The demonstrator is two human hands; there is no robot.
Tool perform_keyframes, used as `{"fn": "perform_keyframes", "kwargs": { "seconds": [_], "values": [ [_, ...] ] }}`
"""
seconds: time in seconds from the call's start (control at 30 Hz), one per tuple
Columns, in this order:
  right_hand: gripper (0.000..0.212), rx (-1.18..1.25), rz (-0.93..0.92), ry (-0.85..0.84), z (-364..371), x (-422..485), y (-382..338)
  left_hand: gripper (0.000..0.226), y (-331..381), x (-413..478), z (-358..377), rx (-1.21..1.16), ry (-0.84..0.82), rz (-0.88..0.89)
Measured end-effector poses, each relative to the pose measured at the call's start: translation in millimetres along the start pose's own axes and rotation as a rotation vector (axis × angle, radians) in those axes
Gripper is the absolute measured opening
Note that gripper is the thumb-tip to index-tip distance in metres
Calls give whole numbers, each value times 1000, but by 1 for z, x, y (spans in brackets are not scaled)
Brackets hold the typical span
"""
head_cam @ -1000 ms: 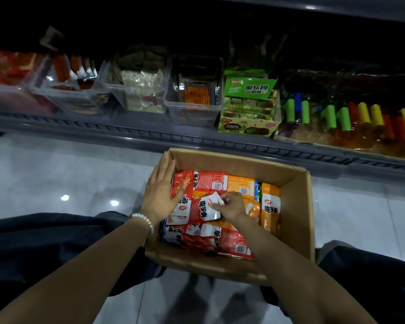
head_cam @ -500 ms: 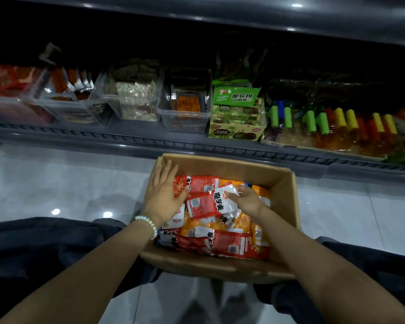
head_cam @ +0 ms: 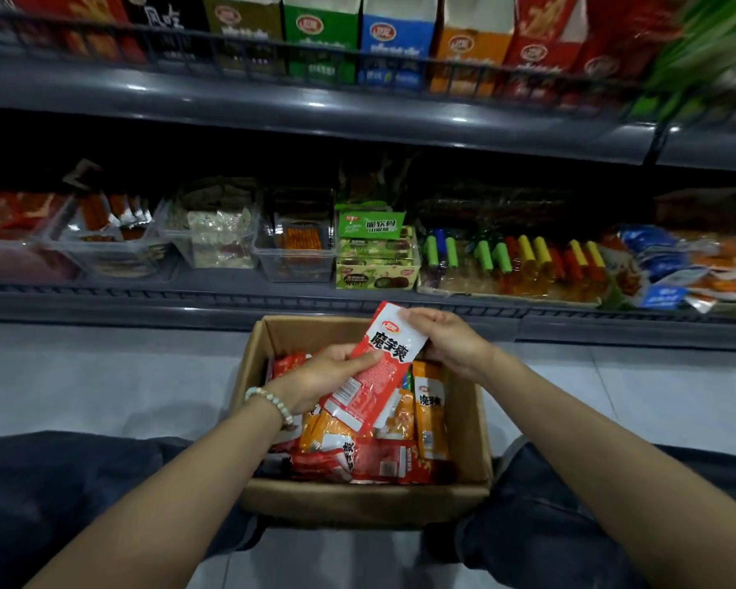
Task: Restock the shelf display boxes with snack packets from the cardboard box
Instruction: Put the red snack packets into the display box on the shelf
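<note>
- While the left hand (head_cam: 324,378) grips the lower half of a red snack packet (head_cam: 383,359), thumb on its face, the right hand (head_cam: 453,344) pinches its top edge.
- Packet tilted, held just above the cardboard box (head_cam: 358,499).
- Red and orange packets (head_cam: 383,444) piled inside the box.
- Clear display bins (head_cam: 296,252) sit on the lower shelf (head_cam: 145,299) behind the box, partly filled.

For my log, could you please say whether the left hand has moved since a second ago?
Yes: the left hand moved right, off the cardboard box's left wall, onto the red packet.
</note>
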State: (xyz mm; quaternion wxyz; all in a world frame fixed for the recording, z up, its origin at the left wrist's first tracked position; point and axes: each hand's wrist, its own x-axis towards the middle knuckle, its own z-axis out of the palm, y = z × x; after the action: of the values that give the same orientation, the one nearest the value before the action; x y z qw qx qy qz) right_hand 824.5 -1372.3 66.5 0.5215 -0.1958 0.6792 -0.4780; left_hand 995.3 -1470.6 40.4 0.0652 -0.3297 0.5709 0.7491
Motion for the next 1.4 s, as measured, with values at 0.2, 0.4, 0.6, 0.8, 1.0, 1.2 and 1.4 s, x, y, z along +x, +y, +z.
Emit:
{"fn": "perform_keyframes", "kwargs": {
  "seconds": [0.2, 0.4, 0.6, 0.8, 1.0, 1.2, 1.4],
  "values": [
    [38, -104, 174, -12, -5, -1, 64, 76, -35, -6, -21, 67, 205, -11],
    [36, -474, 384, -73, -10, 9, 145, 69, -65, -1, -30, 53, 316, -70],
    [40, -639, 428, -108, -9, 16, 173, 114, -92, 19, -41, 80, 345, -153],
    [18, -523, 412, -26, -3, 24, 189, 92, -96, 24, -37, 96, 380, -205],
    [18, -416, 364, -15, 4, 22, 192, 121, -134, 43, -65, 9, 360, -185],
    [9, -309, 259, -21, -14, 10, 151, 59, -73, 10, -44, -214, 370, -230],
    [14, -106, 92, 203, -43, -10, 65, 25, -34, -4, -25, -286, 418, -125]
  ]
}}
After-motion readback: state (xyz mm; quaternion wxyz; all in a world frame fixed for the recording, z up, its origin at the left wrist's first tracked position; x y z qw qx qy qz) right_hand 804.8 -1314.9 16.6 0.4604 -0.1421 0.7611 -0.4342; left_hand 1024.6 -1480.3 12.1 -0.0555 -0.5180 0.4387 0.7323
